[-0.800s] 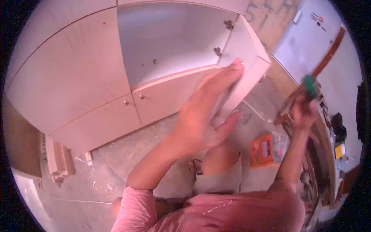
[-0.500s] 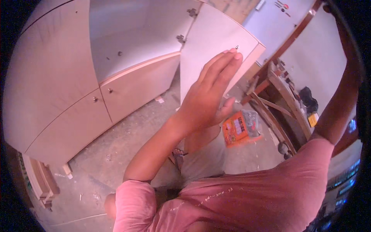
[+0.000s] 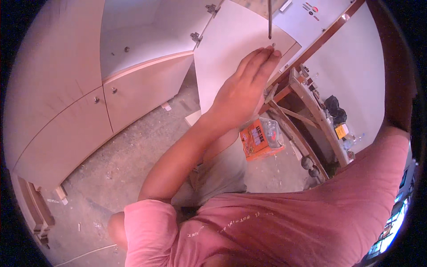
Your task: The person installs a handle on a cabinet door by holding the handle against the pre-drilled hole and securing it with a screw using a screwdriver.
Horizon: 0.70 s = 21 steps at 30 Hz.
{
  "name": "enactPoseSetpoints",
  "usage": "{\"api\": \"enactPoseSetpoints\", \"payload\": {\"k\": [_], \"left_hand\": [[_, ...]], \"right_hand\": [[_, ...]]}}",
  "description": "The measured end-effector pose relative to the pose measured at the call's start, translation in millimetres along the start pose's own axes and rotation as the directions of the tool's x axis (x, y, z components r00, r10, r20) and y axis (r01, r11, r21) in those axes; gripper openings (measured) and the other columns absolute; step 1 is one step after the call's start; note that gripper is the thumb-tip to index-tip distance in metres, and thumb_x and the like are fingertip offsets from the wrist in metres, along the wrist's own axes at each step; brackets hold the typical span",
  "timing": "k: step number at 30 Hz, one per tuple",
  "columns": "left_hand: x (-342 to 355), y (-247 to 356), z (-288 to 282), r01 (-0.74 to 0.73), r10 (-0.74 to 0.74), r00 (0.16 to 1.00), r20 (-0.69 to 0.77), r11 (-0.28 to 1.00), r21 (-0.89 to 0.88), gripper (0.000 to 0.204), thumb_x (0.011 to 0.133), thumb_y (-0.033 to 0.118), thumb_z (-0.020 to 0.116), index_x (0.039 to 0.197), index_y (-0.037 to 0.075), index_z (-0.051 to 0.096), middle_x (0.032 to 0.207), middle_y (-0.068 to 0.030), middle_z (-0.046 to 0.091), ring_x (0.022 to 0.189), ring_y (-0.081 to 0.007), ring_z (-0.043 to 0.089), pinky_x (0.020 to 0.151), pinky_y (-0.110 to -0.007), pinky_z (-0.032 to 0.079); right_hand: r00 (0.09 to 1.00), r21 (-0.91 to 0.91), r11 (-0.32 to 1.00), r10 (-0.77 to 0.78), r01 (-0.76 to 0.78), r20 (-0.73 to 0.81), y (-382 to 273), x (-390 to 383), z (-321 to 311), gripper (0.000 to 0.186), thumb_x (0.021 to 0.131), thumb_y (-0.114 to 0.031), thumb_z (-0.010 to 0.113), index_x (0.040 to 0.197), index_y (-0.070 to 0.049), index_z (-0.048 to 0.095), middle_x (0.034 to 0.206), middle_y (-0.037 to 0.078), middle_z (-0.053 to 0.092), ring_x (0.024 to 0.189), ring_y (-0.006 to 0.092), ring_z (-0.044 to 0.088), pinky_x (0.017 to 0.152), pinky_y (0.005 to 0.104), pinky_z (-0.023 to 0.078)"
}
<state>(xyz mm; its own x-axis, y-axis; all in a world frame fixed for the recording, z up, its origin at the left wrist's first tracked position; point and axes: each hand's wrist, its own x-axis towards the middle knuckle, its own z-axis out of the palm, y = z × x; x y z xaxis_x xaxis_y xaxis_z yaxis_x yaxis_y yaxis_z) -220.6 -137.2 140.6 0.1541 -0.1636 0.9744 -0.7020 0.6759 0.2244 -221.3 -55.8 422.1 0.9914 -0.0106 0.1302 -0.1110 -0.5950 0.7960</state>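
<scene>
My left hand (image 3: 242,91) lies against the open cabinet door (image 3: 233,31), its fingers stretched out together and its thumb hidden. Its fingertips are just beside a small metal screw or knob fitting (image 3: 273,44) near the door's edge. From the top of the view a thin dark shaft, like a screwdriver's (image 3: 270,20), points down; its tip is a little above that fitting, apart from it. My right arm (image 3: 397,66) is raised along the right rim, with the hand out of view. Two hinges (image 3: 195,38) join the door to the cabinet.
Round knobs sit on the lower cabinet fronts (image 3: 147,91) at left. An orange-labelled plastic tub (image 3: 262,140) stands on the floor beyond my knee. A wooden trestle (image 3: 318,109) at right carries a black bag (image 3: 335,109) and a yellow box (image 3: 341,131). Wood strips (image 3: 38,204) lie lower left.
The thin shaft has come into view from above, close to the door fitting. My left hand stays by the fitting, its thumb now hidden. The view has shifted slightly.
</scene>
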Motion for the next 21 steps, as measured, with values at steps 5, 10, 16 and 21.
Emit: {"api": "enactPoseSetpoints", "payload": {"k": [5,10,16,21], "left_hand": [[-4,5,-4,0.026,-0.024,0.998,-0.054,0.999,0.038,0.075,0.070,-0.006,0.060,0.143,0.000,0.043,0.136,-0.0180,0.048,0.126,-0.0352,0.049,0.100,-0.040,0.051],[-1,7,-15,0.054,-0.026,0.986,-0.162,0.984,0.172,0.077,0.068,-0.006,0.061,0.142,0.000,0.044,0.129,-0.0152,0.052,0.117,-0.0330,0.053,0.094,-0.040,0.053],[10,1,-41,0.167,-0.085,0.951,-0.298,0.951,0.261,0.076,0.069,0.003,0.070,0.141,0.000,0.045,0.120,-0.0150,0.056,0.107,-0.0323,0.057,0.088,-0.041,0.053],[26,-8,-63,0.395,-0.336,0.908,-0.249,0.885,0.248,0.072,0.070,0.010,0.080,0.138,0.011,0.055,0.110,-0.0144,0.059,0.094,-0.0315,0.059,0.081,-0.039,0.051]], "right_hand": [[0.972,0.108,0.990,0.062,-0.088,0.225,0,40,2,0.030,0.077,-0.029,0.068,0.084,0.000,0.068,0.064,0.006,0.061,0.050,0.0150,0.053,0.044,0.0295,0.042],[0.961,0.286,0.953,0.017,-0.099,0.275,24,66,6,0.030,0.080,-0.030,0.067,0.084,0.000,0.067,0.069,0.007,0.062,0.058,0.0141,0.055,0.050,0.0299,0.044],[0.976,0.789,0.612,-0.198,0.052,0.089,89,96,36,0.036,0.088,-0.030,0.069,0.103,0.002,0.061,0.085,0.009,0.063,0.068,0.0136,0.061,0.058,0.0261,0.052],[0.821,0.988,0.074,-0.566,0.139,-0.073,144,116,72,0.043,0.084,-0.010,0.077,0.117,0.003,0.053,0.103,0.016,0.066,0.093,0.0238,0.072,0.078,0.0324,0.063]]}}
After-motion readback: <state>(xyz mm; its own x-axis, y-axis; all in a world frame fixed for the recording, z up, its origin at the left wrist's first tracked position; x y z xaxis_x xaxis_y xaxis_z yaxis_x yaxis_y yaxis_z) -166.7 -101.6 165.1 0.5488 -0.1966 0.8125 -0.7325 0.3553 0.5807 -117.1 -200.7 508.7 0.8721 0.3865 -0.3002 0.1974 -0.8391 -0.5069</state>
